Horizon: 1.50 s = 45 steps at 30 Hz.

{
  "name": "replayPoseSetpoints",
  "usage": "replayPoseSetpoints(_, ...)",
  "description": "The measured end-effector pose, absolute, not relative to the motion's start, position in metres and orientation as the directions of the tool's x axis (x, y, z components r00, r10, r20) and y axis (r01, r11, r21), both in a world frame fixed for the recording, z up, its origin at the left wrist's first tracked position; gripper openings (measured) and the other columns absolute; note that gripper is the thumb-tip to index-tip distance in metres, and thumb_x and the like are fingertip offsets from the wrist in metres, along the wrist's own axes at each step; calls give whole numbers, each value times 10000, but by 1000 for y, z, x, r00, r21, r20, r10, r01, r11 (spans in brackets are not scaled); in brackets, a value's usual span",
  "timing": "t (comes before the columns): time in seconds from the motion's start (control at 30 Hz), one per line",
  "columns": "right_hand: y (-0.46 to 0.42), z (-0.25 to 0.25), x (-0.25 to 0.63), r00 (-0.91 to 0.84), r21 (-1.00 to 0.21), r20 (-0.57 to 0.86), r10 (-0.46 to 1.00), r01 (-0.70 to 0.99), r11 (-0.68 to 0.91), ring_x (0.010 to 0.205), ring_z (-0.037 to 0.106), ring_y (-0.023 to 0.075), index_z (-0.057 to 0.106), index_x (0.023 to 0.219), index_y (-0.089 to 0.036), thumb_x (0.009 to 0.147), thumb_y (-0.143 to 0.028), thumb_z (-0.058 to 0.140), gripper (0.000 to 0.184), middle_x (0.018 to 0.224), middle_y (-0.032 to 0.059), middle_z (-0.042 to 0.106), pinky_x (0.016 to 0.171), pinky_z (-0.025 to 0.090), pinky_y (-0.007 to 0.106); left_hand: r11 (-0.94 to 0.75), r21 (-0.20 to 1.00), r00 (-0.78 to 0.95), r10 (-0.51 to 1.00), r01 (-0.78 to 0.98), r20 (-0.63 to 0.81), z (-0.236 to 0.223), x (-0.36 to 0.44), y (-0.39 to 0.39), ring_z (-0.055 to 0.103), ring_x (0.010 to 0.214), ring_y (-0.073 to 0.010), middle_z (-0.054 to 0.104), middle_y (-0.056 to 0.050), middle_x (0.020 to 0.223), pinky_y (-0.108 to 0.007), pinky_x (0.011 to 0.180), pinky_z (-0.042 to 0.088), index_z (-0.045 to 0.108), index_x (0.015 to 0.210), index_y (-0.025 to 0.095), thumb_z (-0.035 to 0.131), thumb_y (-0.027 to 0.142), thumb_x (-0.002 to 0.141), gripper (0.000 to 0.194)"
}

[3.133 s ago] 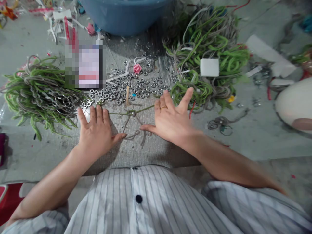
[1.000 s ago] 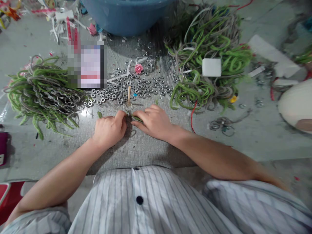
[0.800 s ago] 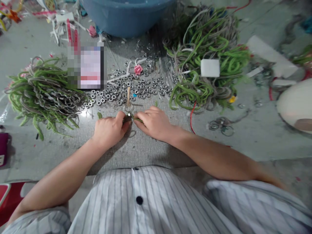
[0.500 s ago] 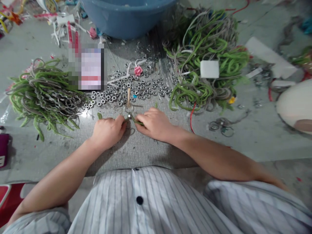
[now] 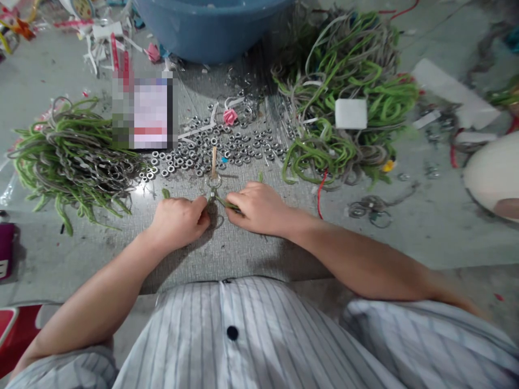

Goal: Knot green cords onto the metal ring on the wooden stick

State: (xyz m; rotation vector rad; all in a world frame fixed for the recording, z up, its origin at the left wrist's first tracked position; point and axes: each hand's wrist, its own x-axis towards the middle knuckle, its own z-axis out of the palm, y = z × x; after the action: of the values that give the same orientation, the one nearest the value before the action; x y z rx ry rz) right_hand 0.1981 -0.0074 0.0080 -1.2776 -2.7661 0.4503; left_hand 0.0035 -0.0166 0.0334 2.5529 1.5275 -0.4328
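Observation:
My left hand (image 5: 180, 221) is closed on one side of a thin green-grey cord, and a green end pokes out behind its knuckles. Pinched in my right hand (image 5: 257, 209) is the other side of the cord (image 5: 221, 201). Between the hands a small shiny metal nut (image 5: 212, 195) sits on the cord, close to my left fingertips. Just beyond it, a thin metal ring (image 5: 213, 181) lies around the foot of an upright wooden stick (image 5: 214, 160). Whether the cord passes through the ring is too small to tell.
Loose metal nuts (image 5: 233, 143) spread behind the stick, with a pink ribbon rose (image 5: 230, 116) among them. Bundles of green-grey cord lie left (image 5: 73, 156) and right (image 5: 336, 151). A phone (image 5: 150, 113), blue basin (image 5: 214, 32) and white block (image 5: 351, 114) stand farther back.
The nut has shifted slightly left and toward me. My left hand has turned a little, its fingertips drawing slightly nearer to me. My right hand stays almost in place.

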Motion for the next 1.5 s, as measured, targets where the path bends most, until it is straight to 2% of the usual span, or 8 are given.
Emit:
replayPoseSetpoints(0.13,-12,2,197,-560,-302,-10,828,792,531,629,629,185,661,1042,-143,950,-448,428,395,685,69,714,675,341,296,-443,-52,410,863,895,-295,32,3,-18,676,656,-293,676,-101,662,-308,542,390,661,909,162,371,311,858,329)
replayPoseSetpoints(0.4,-11,-2,200,-531,-219,28,847,823,524,542,607,174,643,1146,-163,957,-434,425,396,584,31,691,601,320,285,-397,-84,358,886,914,-296,35,1,-18,679,678,-269,693,-96,701,-294,555,384,653,954,171,366,318,875,332)
replayPoseSetpoints(0.67,-10,0,204,-527,-167,44,849,834,526,511,570,149,683,1136,-223,875,-176,440,360,574,9,693,566,275,297,-316,-91,272,905,944,-327,39,1,-16,670,666,-262,689,-98,708,-295,558,392,641,975,175,361,315,872,329)
replayPoseSetpoints(0.93,-9,2,204,-495,-169,28,868,854,492,540,576,145,674,1161,-246,842,-132,460,401,631,2,717,586,278,306,-237,-78,202,927,968,-316,40,1,-14,663,655,-273,675,-100,688,-310,576,407,645,971,171,379,318,853,326)
replayPoseSetpoints(1.07,-10,4,203,-481,-165,24,876,863,478,530,584,163,683,1127,-201,914,-272,431,338,607,26,708,583,264,310,-263,-102,217,920,959,-327,43,0,-13,672,673,-278,688,-96,707,-308,581,407,642,980,185,380,337,880,319)
replayPoseSetpoints(1.17,-12,7,201,-487,-183,2,873,858,480,563,607,185,674,1086,-168,931,-479,441,419,624,46,709,600,273,304,-297,-93,248,903,950,-351,46,-2,-14,675,676,-281,693,-99,709,-301,575,399,626,998,189,424,477,901,365)
replayPoseSetpoints(1.37,-8,10,206,-543,-179,-92,834,833,523,662,641,211,629,1067,-161,838,-666,522,565,739,63,729,671,293,302,-367,-88,301,859,926,-414,51,-7,-13,678,726,-301,701,-104,746,-311,609,420,562,1094,192,612,675,753,594)
replayPoseSetpoints(1.5,-3,5,213,-616,-205,27,787,767,608,759,639,228,634,1013,-136,783,-790,412,729,867,106,724,761,321,339,-443,-59,384,830,894,-405,54,-10,-14,667,838,-324,699,-118,823,-338,677,447,548,1108,183,646,753,661,731)
